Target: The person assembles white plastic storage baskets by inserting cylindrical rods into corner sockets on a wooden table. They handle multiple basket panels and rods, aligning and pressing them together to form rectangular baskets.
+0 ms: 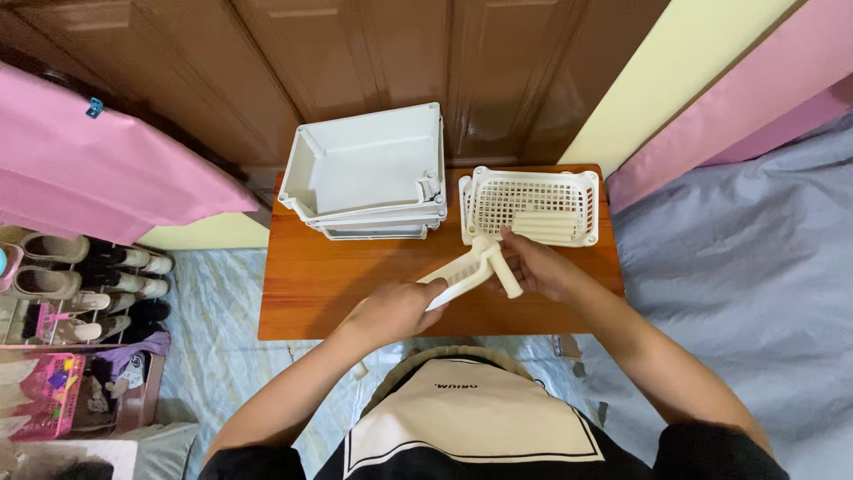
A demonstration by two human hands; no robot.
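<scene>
A cream plastic lattice panel is held over a small wooden table. My left hand grips its near end. My right hand holds a cream plastic tube against the panel's far end. Behind my right hand a cream perforated basket sits on the table with more tubes lying inside it. A stack of white solid trays stands at the table's back left.
Brown wooden doors rise behind the table. A pink cloth hangs at the left above a shoe rack. A grey-blue bedsheet lies to the right. Patterned floor covering lies under the table.
</scene>
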